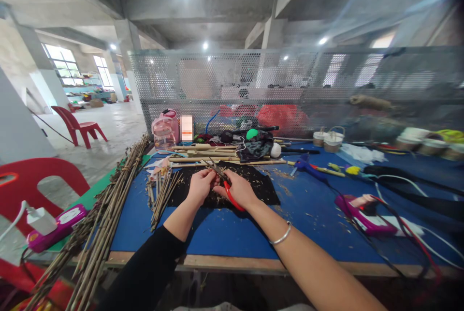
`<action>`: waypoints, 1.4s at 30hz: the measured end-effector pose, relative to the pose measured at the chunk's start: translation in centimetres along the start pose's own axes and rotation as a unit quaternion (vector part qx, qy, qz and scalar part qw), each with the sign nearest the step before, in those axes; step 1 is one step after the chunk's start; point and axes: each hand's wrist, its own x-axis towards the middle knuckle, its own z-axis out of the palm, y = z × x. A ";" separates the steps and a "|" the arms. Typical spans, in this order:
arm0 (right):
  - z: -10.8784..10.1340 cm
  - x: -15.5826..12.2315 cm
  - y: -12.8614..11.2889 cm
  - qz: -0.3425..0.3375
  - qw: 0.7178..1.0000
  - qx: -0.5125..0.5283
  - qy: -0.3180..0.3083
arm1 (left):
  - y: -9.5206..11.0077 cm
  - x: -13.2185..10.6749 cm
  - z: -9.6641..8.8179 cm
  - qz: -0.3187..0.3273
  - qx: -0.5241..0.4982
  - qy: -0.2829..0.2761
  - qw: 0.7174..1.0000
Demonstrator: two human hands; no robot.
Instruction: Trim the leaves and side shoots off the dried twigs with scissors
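My right hand (pixel 237 186) is closed round a pair of red-handled scissors (pixel 231 196). Their metal blades point up and to the left. Beside the blades, my left hand (pixel 201 184) is pinched closed; what its fingers hold is too small to make out. Both hands are over a black cloth (pixel 266 190) strewn with small plant-coloured scraps. To the left of the cloth lies a loose bunch of short cut sticks (pixel 165 199).
A long bundle of dry stems (pixel 112 204) hangs over the table's left edge. Bamboo-like poles (pixel 203 159) lie behind the cloth. A purple power strip (pixel 369 219) with cables is at right. A perforated metal screen (pixel 203 83) rises behind the blue table (pixel 304 233).
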 end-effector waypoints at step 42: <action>-0.2 0.2 0.4 -0.041 0.999 0.004 -0.009 | -0.1 -0.1 -0.4 0.080 0.218 0.021 0.972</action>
